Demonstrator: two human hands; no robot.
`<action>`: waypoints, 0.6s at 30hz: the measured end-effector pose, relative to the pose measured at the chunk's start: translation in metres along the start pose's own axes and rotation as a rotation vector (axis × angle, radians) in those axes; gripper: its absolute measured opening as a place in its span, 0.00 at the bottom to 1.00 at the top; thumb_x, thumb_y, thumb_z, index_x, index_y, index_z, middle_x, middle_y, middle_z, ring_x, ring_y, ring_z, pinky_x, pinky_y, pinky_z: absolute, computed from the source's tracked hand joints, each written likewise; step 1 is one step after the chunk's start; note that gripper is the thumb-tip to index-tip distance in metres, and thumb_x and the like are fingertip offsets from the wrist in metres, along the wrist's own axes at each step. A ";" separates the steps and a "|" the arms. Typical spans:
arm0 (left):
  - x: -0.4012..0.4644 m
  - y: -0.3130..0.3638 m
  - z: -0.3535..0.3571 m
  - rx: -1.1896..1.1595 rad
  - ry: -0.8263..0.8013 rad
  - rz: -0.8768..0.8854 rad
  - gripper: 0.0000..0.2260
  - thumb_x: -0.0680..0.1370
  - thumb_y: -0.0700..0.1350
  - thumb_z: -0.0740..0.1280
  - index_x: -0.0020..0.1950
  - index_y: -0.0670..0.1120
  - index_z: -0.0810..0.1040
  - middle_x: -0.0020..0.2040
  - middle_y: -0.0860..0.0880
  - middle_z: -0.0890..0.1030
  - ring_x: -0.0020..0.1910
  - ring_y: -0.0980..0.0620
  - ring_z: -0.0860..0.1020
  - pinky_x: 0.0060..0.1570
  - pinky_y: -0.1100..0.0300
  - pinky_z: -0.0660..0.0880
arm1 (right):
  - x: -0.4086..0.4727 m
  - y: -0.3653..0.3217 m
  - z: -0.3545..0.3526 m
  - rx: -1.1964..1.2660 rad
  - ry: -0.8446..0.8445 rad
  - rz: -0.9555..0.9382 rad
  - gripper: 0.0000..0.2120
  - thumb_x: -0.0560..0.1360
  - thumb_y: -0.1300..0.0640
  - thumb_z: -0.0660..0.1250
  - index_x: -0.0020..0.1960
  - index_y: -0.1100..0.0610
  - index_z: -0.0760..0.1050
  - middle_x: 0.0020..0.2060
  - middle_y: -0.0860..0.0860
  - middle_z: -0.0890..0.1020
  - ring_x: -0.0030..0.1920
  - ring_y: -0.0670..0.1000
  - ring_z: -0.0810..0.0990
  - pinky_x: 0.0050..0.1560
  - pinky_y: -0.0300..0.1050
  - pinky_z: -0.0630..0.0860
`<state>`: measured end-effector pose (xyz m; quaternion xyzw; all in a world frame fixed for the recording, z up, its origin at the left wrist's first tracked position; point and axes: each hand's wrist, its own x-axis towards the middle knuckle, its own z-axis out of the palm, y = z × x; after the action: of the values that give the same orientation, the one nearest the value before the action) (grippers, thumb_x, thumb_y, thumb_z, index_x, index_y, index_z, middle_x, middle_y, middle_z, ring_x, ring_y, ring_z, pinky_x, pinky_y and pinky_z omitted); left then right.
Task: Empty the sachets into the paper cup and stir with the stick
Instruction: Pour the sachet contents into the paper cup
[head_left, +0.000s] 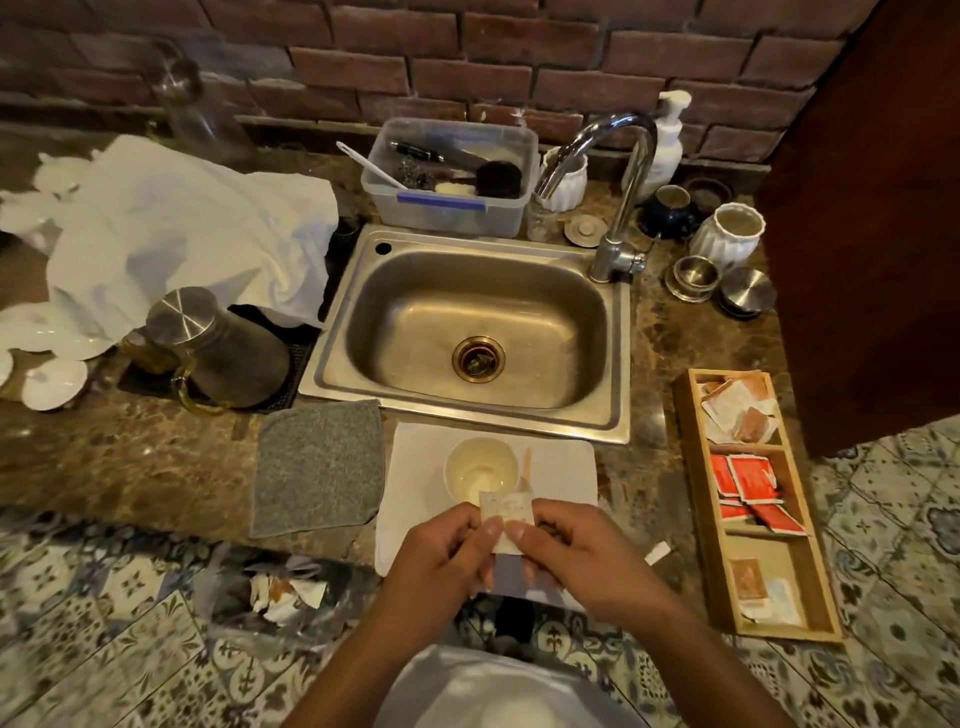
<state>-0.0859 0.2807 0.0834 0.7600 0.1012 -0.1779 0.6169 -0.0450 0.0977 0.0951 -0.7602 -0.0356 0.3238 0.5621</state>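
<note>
A white paper cup (480, 470) stands on a white mat (563, 467) in front of the sink, with pale liquid in it. A thin wooden stick (527, 465) lies on the mat just right of the cup. Just in front of the cup, near its front rim, I hold a small white sachet (506, 512) upright. My left hand (447, 551) pinches its left side and my right hand (571, 551) pinches its right side. More sachets lie in a wooden tray (698, 499) at the right, red ones (748, 486) in its middle compartment.
A steel sink (467, 332) with a tap (618, 197) lies behind the mat. A grey cloth (319, 465) is left of the mat. A dark jug (228, 353) and white plates stand at the left. A torn scrap (657, 552) lies right of my hands.
</note>
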 end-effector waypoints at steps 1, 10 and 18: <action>0.001 -0.002 -0.001 -0.015 0.005 -0.010 0.12 0.83 0.47 0.64 0.43 0.42 0.78 0.31 0.48 0.79 0.30 0.54 0.74 0.35 0.60 0.72 | 0.002 0.000 0.000 0.006 -0.003 -0.001 0.13 0.81 0.54 0.67 0.43 0.61 0.80 0.28 0.47 0.80 0.30 0.40 0.76 0.36 0.33 0.72; 0.026 -0.009 -0.025 -0.013 -0.048 -0.044 0.16 0.84 0.46 0.63 0.38 0.40 0.76 0.28 0.50 0.76 0.27 0.55 0.73 0.33 0.63 0.71 | 0.027 0.007 0.017 0.079 0.001 0.137 0.16 0.82 0.52 0.66 0.42 0.61 0.79 0.29 0.50 0.82 0.29 0.49 0.76 0.37 0.49 0.74; 0.039 -0.021 -0.034 0.034 -0.117 -0.088 0.19 0.83 0.48 0.63 0.36 0.40 0.76 0.26 0.49 0.76 0.27 0.53 0.72 0.33 0.60 0.72 | 0.030 0.011 0.026 0.088 0.087 0.158 0.20 0.82 0.52 0.65 0.37 0.63 0.76 0.27 0.51 0.78 0.28 0.48 0.74 0.35 0.41 0.73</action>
<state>-0.0532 0.3156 0.0553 0.7535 0.0951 -0.2507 0.6003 -0.0390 0.1276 0.0677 -0.7486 0.0631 0.3348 0.5688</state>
